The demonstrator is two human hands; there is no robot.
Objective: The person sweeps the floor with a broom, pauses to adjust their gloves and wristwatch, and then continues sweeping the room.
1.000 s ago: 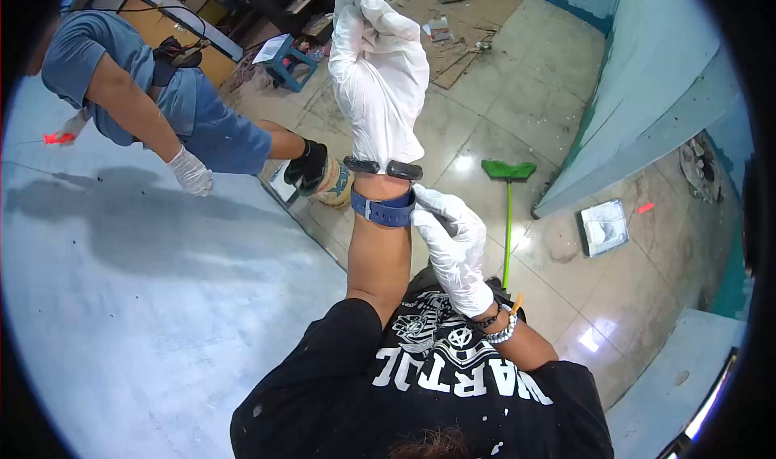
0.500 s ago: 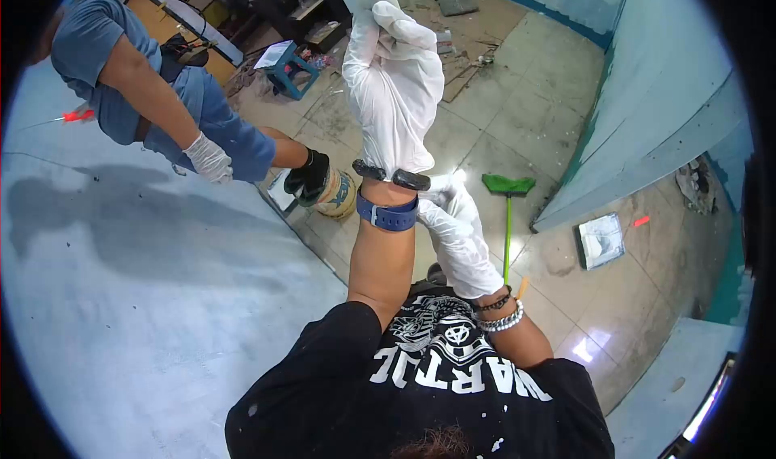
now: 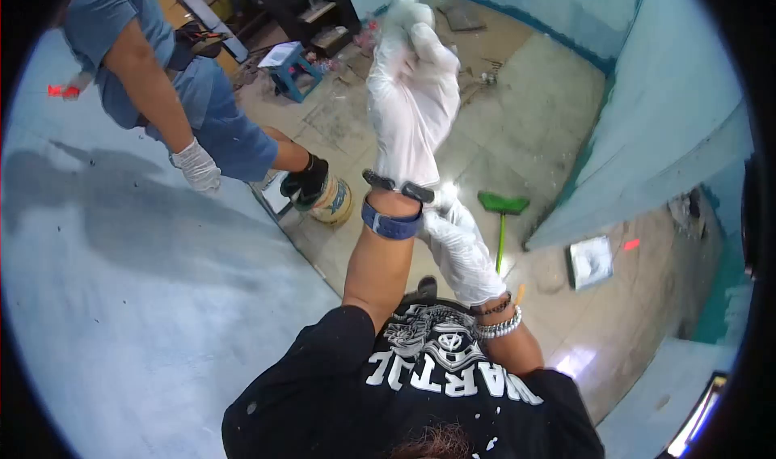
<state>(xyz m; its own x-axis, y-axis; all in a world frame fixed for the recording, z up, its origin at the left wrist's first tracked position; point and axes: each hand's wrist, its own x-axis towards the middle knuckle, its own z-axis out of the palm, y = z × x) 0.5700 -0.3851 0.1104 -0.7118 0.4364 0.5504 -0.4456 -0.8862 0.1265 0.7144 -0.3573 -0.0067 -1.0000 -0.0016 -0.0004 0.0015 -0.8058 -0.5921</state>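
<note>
My left hand, in a white glove, is raised with its fingers loosely bent and apart, and nothing shows in it. A black wristband crosses the glove's cuff. Below that band sits a dark blue watch strap. My right hand, gloved in white too, is closed at the right side of my left wrist, close to the end of the black band. What its fingertips pinch is hidden. Beaded bracelets circle my right wrist.
A co-worker in blue stands at upper left beside a bucket, a red-handled tool in one hand. A green broom, a white-smeared tray and a blue stool are on the tiled floor. A pale blue surface fills the left.
The view has shifted slightly. My right hand stays at my left wrist, its fingertips a little lower beside the black band. The co-worker's arm with the red-handled tool has moved.
</note>
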